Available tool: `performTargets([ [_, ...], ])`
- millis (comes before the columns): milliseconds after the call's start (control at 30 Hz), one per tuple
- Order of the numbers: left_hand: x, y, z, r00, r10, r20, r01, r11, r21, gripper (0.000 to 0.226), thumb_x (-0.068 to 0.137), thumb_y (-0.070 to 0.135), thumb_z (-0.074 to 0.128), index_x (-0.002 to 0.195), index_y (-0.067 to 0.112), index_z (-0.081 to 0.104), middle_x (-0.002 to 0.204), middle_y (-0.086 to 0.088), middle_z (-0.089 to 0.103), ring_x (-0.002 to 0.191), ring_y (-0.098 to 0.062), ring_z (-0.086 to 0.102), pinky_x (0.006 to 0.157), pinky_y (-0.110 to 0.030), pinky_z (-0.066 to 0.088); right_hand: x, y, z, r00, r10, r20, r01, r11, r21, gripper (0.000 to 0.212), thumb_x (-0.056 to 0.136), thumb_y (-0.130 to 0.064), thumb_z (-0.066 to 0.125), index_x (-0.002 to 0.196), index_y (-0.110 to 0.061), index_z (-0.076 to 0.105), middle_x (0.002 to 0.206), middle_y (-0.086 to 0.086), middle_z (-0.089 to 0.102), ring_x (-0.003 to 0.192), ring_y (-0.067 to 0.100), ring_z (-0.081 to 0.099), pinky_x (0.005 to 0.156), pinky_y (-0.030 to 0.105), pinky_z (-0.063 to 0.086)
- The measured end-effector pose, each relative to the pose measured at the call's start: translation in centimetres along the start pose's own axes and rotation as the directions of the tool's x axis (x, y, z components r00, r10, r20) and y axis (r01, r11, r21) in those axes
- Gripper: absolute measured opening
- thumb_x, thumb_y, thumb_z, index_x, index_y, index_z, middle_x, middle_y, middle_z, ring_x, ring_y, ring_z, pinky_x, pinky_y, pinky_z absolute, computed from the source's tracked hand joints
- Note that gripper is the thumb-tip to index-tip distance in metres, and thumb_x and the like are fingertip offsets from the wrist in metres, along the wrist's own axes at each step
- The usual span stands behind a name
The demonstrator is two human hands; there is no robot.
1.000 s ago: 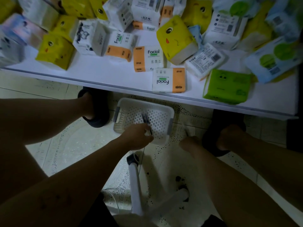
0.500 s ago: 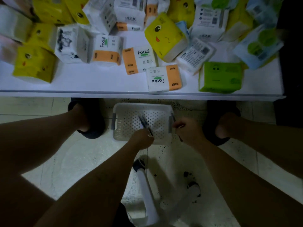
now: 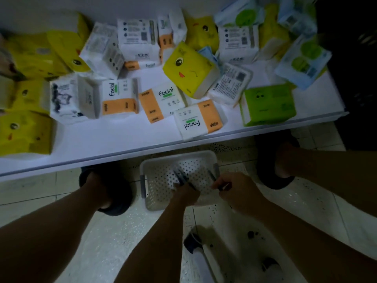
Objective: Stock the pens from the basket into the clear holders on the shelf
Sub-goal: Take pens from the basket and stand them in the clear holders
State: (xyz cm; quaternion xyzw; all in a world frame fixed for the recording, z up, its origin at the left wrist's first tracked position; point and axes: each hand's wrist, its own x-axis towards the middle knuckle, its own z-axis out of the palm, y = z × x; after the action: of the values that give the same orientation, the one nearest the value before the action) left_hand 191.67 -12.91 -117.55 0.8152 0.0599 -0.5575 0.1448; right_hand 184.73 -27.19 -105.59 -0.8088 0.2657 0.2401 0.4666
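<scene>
A white perforated basket (image 3: 161, 180) sits on the tiled floor between my feet, just below the shelf edge. My left hand (image 3: 186, 194) is inside the basket, closed around a couple of dark pens (image 3: 180, 176) that stick up from the fist. My right hand (image 3: 237, 188) hovers at the basket's right rim, gripping another dark pen (image 3: 212, 177) between fingers and thumb. No clear holders are in view.
A white shelf (image 3: 126, 139) runs across the upper frame, crowded with tissue packs: yellow (image 3: 188, 68), orange-and-white "Facial" (image 3: 199, 121), green (image 3: 268, 105). Dark slippers (image 3: 114, 190) flank the basket. A white stool leg with a dark caster (image 3: 193, 242) stands below my hands.
My right hand moved left from the floor to the basket's right rim and now grips a pen. My left hand stayed in the basket holding pens. The camera tilted up.
</scene>
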Motion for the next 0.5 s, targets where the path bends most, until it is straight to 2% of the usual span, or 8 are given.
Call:
performTargets([
  [100,-0.3,0.2,0.2,0.999,0.039,0.000,-0.039,0.999,-0.012,0.068,0.099,0.037,0.047,0.153,0.013,0.013,0.155,-0.028,-0.004,0.143,-0.043,0.013,0.117,-0.045,0.023,0.0,0.3,0.5,1.000,0.006,-0.019,-0.006,1.000,0.014,0.025,0.086,0.003,0.060,0.096,-0.016,0.072,0.091,-0.008,0.061,0.077,-0.004,0.054,0.057,0.001,0.039],
  [167,-0.6,0.0,0.6,0.995,0.089,-0.048,-0.090,0.996,-0.024,0.057,0.100,0.033,0.043,0.150,0.011,0.025,0.154,-0.027,0.013,0.139,-0.040,0.023,0.115,-0.043,0.024,-0.2,0.3,1.0,1.000,0.011,-0.024,-0.011,0.999,0.035,0.024,0.087,0.003,0.059,0.097,-0.015,0.072,0.093,-0.007,0.061,0.082,0.003,0.058,0.062,0.004,0.040],
  [200,-0.6,-0.3,0.8,0.988,0.120,-0.096,-0.125,0.991,-0.046,0.051,0.101,0.032,0.042,0.145,0.009,0.033,0.149,-0.026,0.029,0.133,-0.036,0.034,0.111,-0.039,0.029,-0.3,0.3,1.2,1.000,0.013,-0.019,-0.013,0.999,0.046,0.024,0.087,0.003,0.059,0.097,-0.014,0.072,0.091,-0.006,0.062,0.081,0.003,0.058,0.064,0.006,0.041],
  [300,-1.4,-1.3,1.1,0.952,0.133,-0.276,-0.197,0.956,-0.216,0.032,0.098,0.026,0.050,0.121,0.005,0.058,0.118,-0.017,0.062,0.103,-0.025,0.060,0.081,-0.022,0.046,-0.1,0.4,1.7,0.999,0.032,-0.013,-0.031,0.997,0.075,0.024,0.086,0.003,0.060,0.095,-0.016,0.071,0.087,-0.008,0.062,0.073,0.001,0.057,0.062,0.009,0.045],
  [367,-2.5,-1.9,1.0,0.914,0.072,-0.399,-0.240,0.888,-0.391,0.016,0.095,0.016,0.057,0.093,0.006,0.069,0.091,-0.015,0.069,0.078,-0.023,0.065,0.074,-0.034,0.057,0.0,0.5,1.9,0.999,0.035,-0.032,-0.032,0.996,0.087,0.022,0.087,0.002,0.062,0.098,-0.014,0.072,0.090,-0.005,0.063,0.076,0.004,0.058,0.059,0.005,0.043],
  [400,-3.2,-2.1,0.9,0.905,0.045,-0.424,-0.262,0.844,-0.469,0.017,0.093,0.012,0.058,0.080,0.009,0.068,0.080,-0.014,0.068,0.069,-0.023,0.063,0.074,-0.039,0.059,0.1,0.4,1.9,0.999,0.028,-0.041,-0.025,0.996,0.091,0.019,0.087,-0.001,0.064,0.099,-0.012,0.072,0.092,-0.004,0.063,0.079,0.005,0.059,0.059,0.005,0.043],
  [433,-4.0,-2.2,0.7,0.912,0.032,-0.410,-0.267,0.805,-0.530,0.018,0.093,0.009,0.059,0.076,0.011,0.066,0.078,-0.014,0.068,0.066,-0.021,0.062,0.072,-0.039,0.059,0.1,0.3,1.8,0.999,0.019,-0.043,-0.015,0.996,0.090,0.016,0.087,-0.004,0.065,0.100,-0.011,0.073,0.092,-0.003,0.064,0.082,0.006,0.059,0.061,0.004,0.042],
  [500,-5.8,-2.0,0.2,0.935,0.049,-0.350,-0.267,0.746,-0.610,0.008,0.092,0.003,0.059,0.090,0.008,0.064,0.083,-0.012,0.068,0.068,-0.019,0.066,0.065,-0.031,0.059,0.0,-0.2,1.4,0.999,-0.019,-0.043,0.022,0.997,0.068,0.013,0.086,-0.010,0.069,0.098,-0.011,0.074,0.091,-0.003,0.066,0.082,0.006,0.059,0.065,0.003,0.040],
])
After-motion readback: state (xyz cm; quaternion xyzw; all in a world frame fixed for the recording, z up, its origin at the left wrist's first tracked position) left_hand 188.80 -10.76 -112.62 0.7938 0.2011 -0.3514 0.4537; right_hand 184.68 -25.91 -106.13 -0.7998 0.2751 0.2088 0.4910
